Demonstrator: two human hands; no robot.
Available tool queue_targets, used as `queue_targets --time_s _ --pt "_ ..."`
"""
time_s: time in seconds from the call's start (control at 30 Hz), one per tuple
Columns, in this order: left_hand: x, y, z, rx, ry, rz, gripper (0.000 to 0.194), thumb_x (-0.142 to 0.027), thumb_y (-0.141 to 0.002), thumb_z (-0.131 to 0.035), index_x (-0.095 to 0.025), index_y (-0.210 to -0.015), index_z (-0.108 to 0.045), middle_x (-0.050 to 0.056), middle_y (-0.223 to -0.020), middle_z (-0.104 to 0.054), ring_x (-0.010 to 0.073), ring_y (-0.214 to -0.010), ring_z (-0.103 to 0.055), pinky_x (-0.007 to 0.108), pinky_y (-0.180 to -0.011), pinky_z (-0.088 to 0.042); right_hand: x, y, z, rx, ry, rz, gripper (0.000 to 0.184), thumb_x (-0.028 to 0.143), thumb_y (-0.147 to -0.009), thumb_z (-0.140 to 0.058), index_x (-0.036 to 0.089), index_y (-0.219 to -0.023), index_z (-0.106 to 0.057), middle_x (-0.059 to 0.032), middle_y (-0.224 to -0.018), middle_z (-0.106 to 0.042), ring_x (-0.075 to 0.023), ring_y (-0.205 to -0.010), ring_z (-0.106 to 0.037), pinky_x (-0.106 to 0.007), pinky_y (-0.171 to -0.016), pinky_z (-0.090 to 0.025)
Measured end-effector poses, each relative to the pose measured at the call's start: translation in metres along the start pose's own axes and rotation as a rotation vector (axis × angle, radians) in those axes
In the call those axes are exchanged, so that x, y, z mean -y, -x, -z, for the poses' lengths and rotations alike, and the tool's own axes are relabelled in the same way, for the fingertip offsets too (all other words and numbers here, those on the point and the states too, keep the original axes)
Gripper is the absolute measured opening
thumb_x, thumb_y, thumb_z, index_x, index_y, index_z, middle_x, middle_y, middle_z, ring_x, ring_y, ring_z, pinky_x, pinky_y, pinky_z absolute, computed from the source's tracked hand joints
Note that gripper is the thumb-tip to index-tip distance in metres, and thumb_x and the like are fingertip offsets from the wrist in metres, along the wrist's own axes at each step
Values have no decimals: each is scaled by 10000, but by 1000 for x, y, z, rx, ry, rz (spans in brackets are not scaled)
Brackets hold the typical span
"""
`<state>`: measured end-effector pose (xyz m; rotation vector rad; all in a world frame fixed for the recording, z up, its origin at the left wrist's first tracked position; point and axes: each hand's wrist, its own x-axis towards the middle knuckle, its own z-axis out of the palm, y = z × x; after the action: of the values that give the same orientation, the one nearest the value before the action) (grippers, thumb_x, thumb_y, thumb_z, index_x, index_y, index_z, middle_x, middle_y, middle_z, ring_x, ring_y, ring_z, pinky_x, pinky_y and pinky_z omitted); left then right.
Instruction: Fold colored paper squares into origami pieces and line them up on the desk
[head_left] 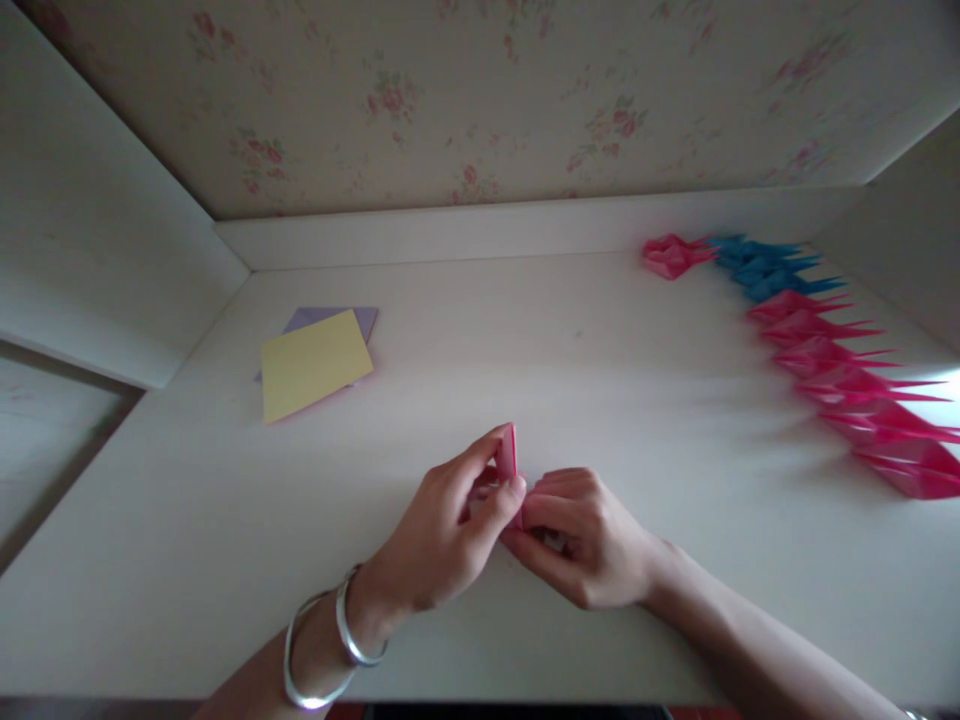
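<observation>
A small folded piece of pink paper (508,455) stands narrow and upright between my hands, above the front middle of the white table. My left hand (459,510) pinches it from the left, with the thumb low and the index finger at its top. From the right, my right hand (581,530) grips its lower end between thumb and curled fingers. The fingers cover much of the paper, so its full shape is hidden. Two silver bangles (349,620) circle my left wrist.
Yellow paper (315,365) lies over purple paper (367,318) at the left. Several pink folded paper pieces (844,383) and blue ones (772,268) line the right side of the white table (480,350). A low ledge (435,235) and flowered wall bound the back.
</observation>
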<state>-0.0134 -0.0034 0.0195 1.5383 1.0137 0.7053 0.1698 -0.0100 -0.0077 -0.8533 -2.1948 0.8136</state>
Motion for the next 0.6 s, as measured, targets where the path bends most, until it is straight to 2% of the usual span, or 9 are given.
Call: queue_targets --time_s 0.17,0.33,0.4,0.5,0.6 --pt "1 1 2 6 96 29 415 -346 -972 -522 -191 -1358 -528 67 -939 -702 207 -897 -667 294 -776 -559 3 1 8 -2 -168 -135 286 321 -945 -559 162 -712 -605 21 -588 -509 -89 -518 -431 -233 -517 -336" --pt "4 -1 4 19 211 62 393 -361 -946 -579 -205 -1307 -588 92 -1124 -680 250 -1152 -589 332 -957 -499 2 1 11 -1 -211 -234 327 339 -988 -492 156 -749 -619 26 -589 -491 -86 -514 -422 -225 -510 -330" --pt "5 -1 4 26 259 74 405 -360 -944 -584 -208 -1320 -581 96 -1184 -660 241 -1140 -593 336 -977 -487 2 0 12 -9 -202 -242 353 333 -997 -468 158 -715 -590 30 -585 -467 -84 -514 -411 -226 -512 -323" --pt "8 -1 4 58 321 86 448 -350 -936 -601 -200 -1355 -546 100 -1132 -676 229 -1031 -631 332 -901 -525 3 0 13 -21 -183 -219 361 316 -1002 -457 166 -685 -546 36 -588 -445 -83 -523 -399 -227 -527 -321" --pt "10 0 4 60 346 77 470 -331 -924 -625 -206 -1366 -531 91 -1120 -672 230 -1037 -623 317 -874 -529 3 -1 13 -16 -203 -206 328 306 -1001 -461 170 -717 -550 32 -608 -472 -85 -539 -417 -224 -541 -334"
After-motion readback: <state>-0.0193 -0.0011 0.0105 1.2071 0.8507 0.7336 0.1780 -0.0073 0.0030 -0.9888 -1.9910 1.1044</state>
